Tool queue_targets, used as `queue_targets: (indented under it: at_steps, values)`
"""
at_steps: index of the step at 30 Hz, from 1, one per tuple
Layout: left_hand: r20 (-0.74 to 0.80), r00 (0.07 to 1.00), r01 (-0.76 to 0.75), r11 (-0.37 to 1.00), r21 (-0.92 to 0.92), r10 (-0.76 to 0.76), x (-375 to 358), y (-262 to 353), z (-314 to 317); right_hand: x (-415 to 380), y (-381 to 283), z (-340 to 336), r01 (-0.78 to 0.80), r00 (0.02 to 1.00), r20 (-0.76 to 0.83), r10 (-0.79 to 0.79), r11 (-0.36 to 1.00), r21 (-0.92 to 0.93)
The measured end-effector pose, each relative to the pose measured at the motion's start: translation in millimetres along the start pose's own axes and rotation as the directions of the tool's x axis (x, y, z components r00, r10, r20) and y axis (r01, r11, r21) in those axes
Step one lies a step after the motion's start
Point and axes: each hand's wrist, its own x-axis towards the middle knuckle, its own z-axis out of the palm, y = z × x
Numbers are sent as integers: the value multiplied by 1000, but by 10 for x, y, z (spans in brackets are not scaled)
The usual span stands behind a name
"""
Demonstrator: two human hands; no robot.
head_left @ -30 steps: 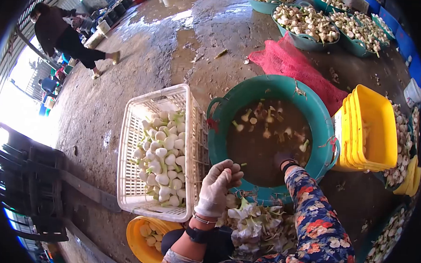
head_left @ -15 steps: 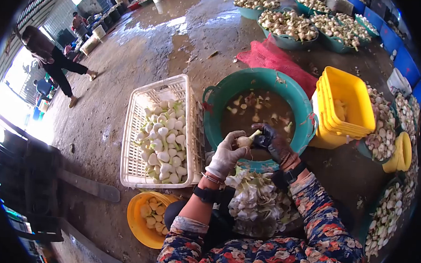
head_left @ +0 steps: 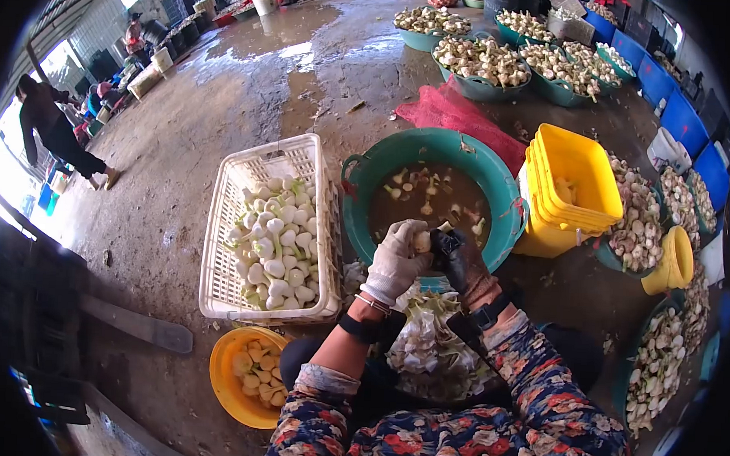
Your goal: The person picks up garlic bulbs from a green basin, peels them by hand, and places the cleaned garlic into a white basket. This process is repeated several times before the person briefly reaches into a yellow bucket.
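Note:
My left hand, in a whitish glove, is closed around a garlic bulb at the near side of a green tub. Against the bulb's stem end presses my right hand, in a dark wet glove, fingers curled; what they grip is hidden. Brown water with floating garlic pieces fills the green tub. Below my hands lies a heap of pale garlic skins. To the left, a white plastic crate holds many trimmed white garlic bulbs.
A yellow bucket with pale bulbs stands near left. Stacked yellow square buckets and a red net flank the tub. Tubs of garlic stand behind and along the right. A person walks at far left on the wet floor.
My hands have drawn closer together around the bulb, and its stem is now mostly covered. My view has shifted slightly. The walking person has moved farther left.

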Motion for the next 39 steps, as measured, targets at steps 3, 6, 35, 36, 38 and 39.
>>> queue_targets:
  at_steps: [3,6,35,36,38,39]
  values:
    - [-50,994,-96,995,27,97,3,-103,-6,-18,-77,-23,7,997,80,1,996,-91]
    - [144,963,269,832,-485,-227,-1,-163,2,39,-42,-17,93,988,134,-79,991,-99]
    - [218,954,293,489,-822,-205,-28,-304,58,117,10,-238,145,979,187,-77,914,-379]
    - [157,978,200,432,-880,-134,-10,-256,26,157,90,-301,150,978,191,-82,915,-375]
    - [181,974,220,401,-889,-134,35,-217,-26,160,425,-427,330,938,336,-81,499,-801]
    - [195,973,225,332,-916,-122,59,-178,-51,136,685,-475,572,804,578,-142,449,-686]
